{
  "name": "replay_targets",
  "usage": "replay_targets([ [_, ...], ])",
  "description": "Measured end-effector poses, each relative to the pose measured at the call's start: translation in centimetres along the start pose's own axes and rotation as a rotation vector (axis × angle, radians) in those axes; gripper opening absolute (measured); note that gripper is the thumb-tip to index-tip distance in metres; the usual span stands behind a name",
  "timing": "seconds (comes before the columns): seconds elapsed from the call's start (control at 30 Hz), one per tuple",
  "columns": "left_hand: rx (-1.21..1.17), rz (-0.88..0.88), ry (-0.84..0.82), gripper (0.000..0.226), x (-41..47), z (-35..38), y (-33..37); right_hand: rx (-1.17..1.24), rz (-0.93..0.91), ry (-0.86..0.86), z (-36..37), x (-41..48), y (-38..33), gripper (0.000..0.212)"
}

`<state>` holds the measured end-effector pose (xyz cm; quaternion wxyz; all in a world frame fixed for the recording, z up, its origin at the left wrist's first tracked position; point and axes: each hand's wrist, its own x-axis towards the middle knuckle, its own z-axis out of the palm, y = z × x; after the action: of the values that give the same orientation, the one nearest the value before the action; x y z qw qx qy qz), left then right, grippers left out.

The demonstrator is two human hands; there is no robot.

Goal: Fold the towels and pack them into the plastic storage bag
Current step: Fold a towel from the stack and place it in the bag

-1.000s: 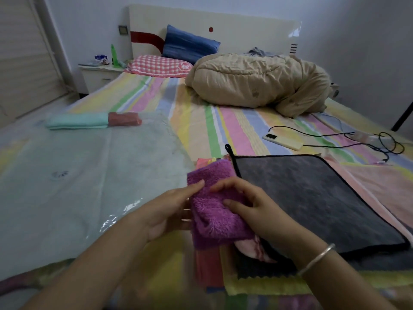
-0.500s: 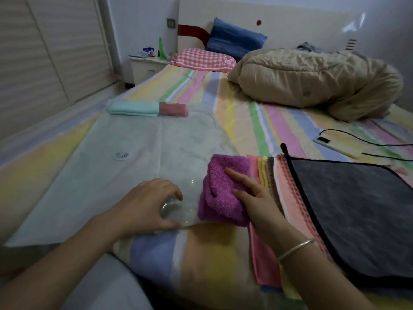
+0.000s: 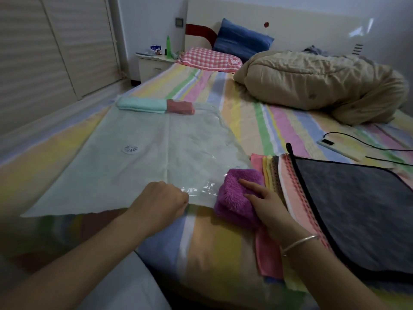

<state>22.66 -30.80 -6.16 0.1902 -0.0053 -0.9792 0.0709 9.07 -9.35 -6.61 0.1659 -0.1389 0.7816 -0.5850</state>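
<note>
A folded purple fluffy towel [image 3: 234,198] lies on the striped bed at the near right corner of the clear plastic storage bag [image 3: 143,157]. My right hand [image 3: 266,204] holds the towel, fingers laid over its top and right side. My left hand [image 3: 159,200] pinches the bag's near edge with curled fingers. Inside the bag at its far end lie a folded teal towel [image 3: 140,105] and a folded red towel [image 3: 181,107]. A stack of unfolded towels [image 3: 274,173], topped by a dark grey one [image 3: 357,211], lies right of my right hand.
A rumpled beige duvet [image 3: 321,86] fills the far right of the bed, with pillows [image 3: 210,60] at the headboard. A white device [image 3: 342,148] with black cables lies beyond the towel stack. A nightstand [image 3: 154,66] and wardrobe doors stand at left.
The purple towel has gone from above the towel stack to the bed beside the bag's near corner. My left hand left the towel and took hold of the bag's edge.
</note>
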Motion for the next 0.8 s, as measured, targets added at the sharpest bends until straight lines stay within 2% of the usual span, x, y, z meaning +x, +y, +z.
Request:
replay_targets([
  [0.07,0.012,-0.03,0.033,0.019,0.2,-0.3,0.3,0.065,-0.005,0.015,-0.5,-0.3,-0.1,0.039],
  [0.13,-0.088,-0.111,0.042,0.012,0.1,-0.4,0.5,0.14,-0.015,0.032,-1.0,-0.7,-0.6,0.041],
  [0.27,-0.431,-0.474,-0.15,0.01,0.5,-1.5,-0.1,0.218,-0.044,0.015,-2.0,-1.9,-2.1,0.044],
  [0.33,-0.611,-0.572,-0.192,0.012,0.8,-1.5,-0.7,0.257,-0.054,-0.019,-2.2,-2.3,-2.6,0.044],
  [0.53,-0.779,-0.683,-0.235,0.019,0.8,-0.8,-0.6,0.318,-0.048,-0.055,-2.1,-2.8,-3.4,0.042],
  [0.67,-1.073,-0.751,-0.311,0.025,0.8,-1.7,-1.1,0.403,-0.048,-0.133,-1.7,-3.3,-3.8,0.043],
  [0.73,-1.129,-0.767,-0.369,0.023,0.7,-2.1,-1.4,0.407,-0.068,-0.177,-1.3,-3.5,-4.1,0.043],
  [0.8,-1.156,-0.771,-0.354,0.019,0.8,-2.2,-1.6,0.41,-0.081,-0.208,-0.8,-3.7,-4.4,0.044],
])
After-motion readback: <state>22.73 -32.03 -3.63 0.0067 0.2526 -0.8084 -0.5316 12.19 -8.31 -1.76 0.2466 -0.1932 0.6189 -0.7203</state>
